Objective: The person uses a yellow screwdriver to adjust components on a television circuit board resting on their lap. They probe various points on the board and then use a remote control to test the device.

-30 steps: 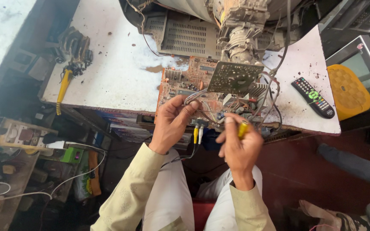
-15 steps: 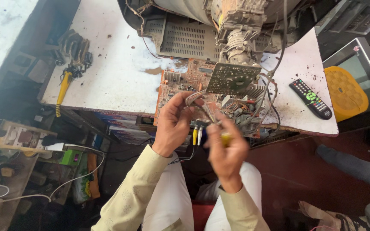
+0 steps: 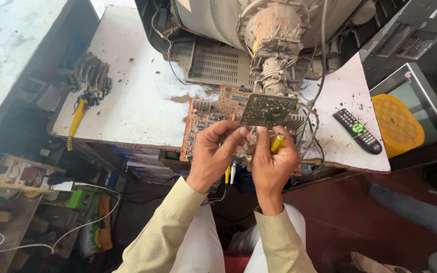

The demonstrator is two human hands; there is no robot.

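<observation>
Beside the circuit board [image 3: 213,108], a remote control [image 3: 357,130] lies on the table [image 3: 137,101].

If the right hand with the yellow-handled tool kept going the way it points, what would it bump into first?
Probably the small green circuit board just ahead of the right hand and its yellow-handled tool, though depth is hard to judge.

An orange circuit board [image 3: 213,114] is seen on the stained white tabletop [image 3: 137,96]; beside that board, a black remote [image 3: 357,130] and a yellow-handled tool [image 3: 277,142] are shown.
</observation>
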